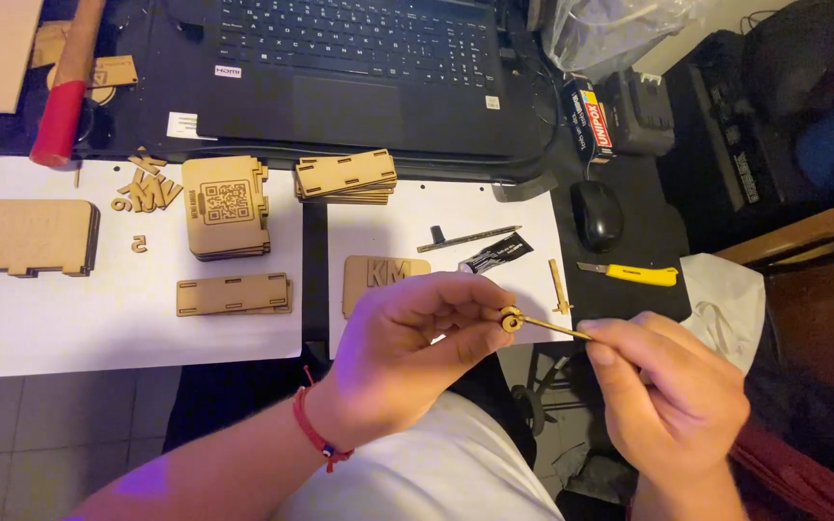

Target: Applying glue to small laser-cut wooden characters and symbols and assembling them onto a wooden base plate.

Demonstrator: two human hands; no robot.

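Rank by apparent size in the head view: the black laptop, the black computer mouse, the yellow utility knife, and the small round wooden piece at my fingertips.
1. Black laptop, largest by far.
2. Yellow utility knife and black computer mouse: knife longer, mouse bulkier, too close to rank.
3. Small round wooden piece, smallest, though nearest the camera.

Home hobby desk, doubling as small craft workshop. Black laptop (349, 68) and mouse (597, 214) at far edge; laser-cut wooden panels (228, 205) and cut-out letters (152, 191) spread on white sheets (118, 318) at left; yellow utility knife (629, 274) and glue box (591, 121) at right; tiled floor (41, 434) near left.
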